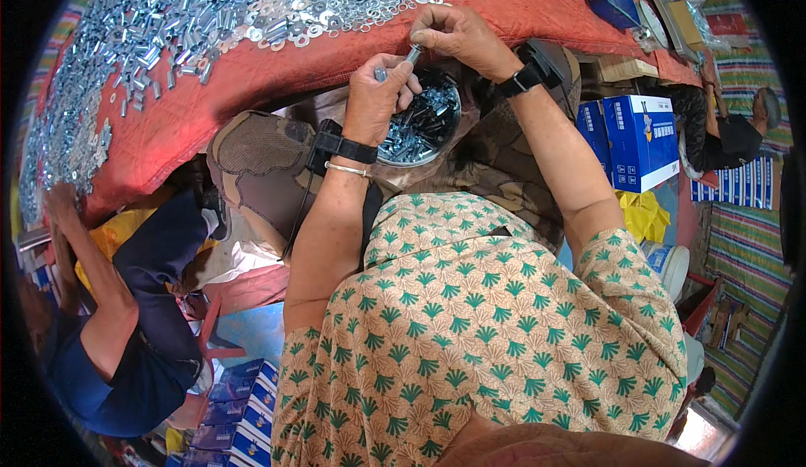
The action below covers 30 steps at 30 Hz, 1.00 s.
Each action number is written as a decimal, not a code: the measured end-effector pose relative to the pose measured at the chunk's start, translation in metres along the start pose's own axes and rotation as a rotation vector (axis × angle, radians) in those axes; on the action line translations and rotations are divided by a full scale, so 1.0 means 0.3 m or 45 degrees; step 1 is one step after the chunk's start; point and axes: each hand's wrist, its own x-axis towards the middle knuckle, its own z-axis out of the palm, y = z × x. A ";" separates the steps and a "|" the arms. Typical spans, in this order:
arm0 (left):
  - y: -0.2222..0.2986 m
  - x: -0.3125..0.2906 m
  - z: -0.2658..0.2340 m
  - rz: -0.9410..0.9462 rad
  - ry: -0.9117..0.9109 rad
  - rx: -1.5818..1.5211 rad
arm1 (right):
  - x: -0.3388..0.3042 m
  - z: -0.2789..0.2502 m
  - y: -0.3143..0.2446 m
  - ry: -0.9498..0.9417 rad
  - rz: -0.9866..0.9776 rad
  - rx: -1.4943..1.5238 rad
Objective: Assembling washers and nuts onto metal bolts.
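My left hand (374, 93) is closed, its thumb and fingers around a slim metal bolt (413, 54) that points up. A second short metal piece (380, 73) shows between its fingers. Pinched at the bolt's upper end is my right hand (457, 35); its fingertips cover whatever sits on that end. Just below both hands, between my knees, a round bowl (410, 163) holds a heap of bolt-like metal parts (424, 119). Beyond, on the red cloth-covered table (235, 77), lie piles of metal sleeves (180, 14) and flat washers (361, 1).
Blue-and-white boxes (642, 140) stand at my right, by a yellow bag (645, 215). A co-worker in dark clothes (117, 383) sits at the left, one arm at the table's edge. Another person (739, 135) is at far right. More boxes (243, 417) are stacked lower left.
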 end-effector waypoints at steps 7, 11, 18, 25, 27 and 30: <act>-0.002 0.000 -0.006 -0.018 0.048 -0.072 | -0.025 -0.003 -0.017 -0.046 0.278 0.408; -0.009 -0.004 -0.016 -0.048 -0.028 -0.051 | -0.035 0.006 -0.015 0.020 0.208 0.190; -0.003 -0.004 -0.015 -0.044 -0.008 -0.057 | -0.027 0.026 -0.016 0.065 0.267 0.102; -0.006 -0.005 -0.016 -0.027 -0.010 -0.074 | -0.043 0.033 -0.007 0.082 0.245 0.393; 0.001 -0.006 -0.016 -0.022 -0.004 -0.039 | -0.032 0.043 -0.012 0.127 0.304 0.157; 0.004 -0.013 -0.011 -0.004 0.016 -0.055 | -0.023 0.078 -0.018 0.208 0.285 0.108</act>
